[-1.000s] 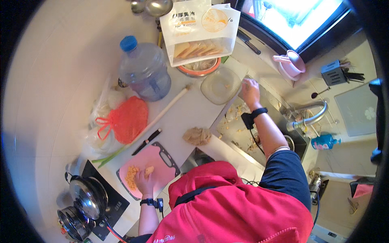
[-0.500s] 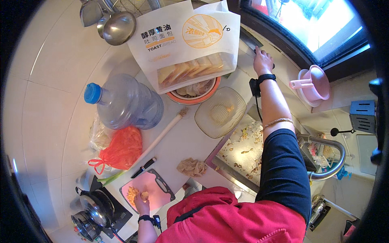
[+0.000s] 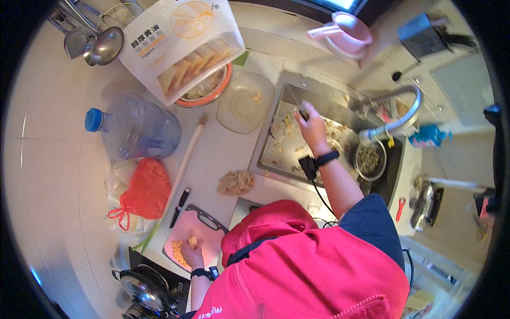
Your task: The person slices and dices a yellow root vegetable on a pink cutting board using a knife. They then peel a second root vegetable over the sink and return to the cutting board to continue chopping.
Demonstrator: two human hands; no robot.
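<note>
My right hand (image 3: 313, 130) is over the sink (image 3: 268, 143), closed around the dark handle of a knife (image 3: 292, 97). Its blade appears thin and blurred, slanting toward the far left. On the pink cutting board (image 3: 208, 234) at the lower left, my left hand (image 3: 193, 257) grips a pale orange chunk of food (image 3: 192, 242). Small diced orange pieces (image 3: 177, 251) lie beside those fingers. A second knife (image 3: 180, 206), black-handled, rests just beyond the board.
Around the counter stand a large water jug (image 3: 141, 127), a red bag (image 3: 146, 189), a long leek (image 3: 186, 151), a crumpled cloth (image 3: 235, 182), a glass dish (image 3: 245, 103) and a bread bag (image 3: 180, 48). The faucet (image 3: 411, 109) arches over a bowl (image 3: 370, 159) in the sink.
My right hand has come from the windowsill to above the sink, bringing the knife along. My left hand stays on the board with the chunk. The view has swung rightward.
</note>
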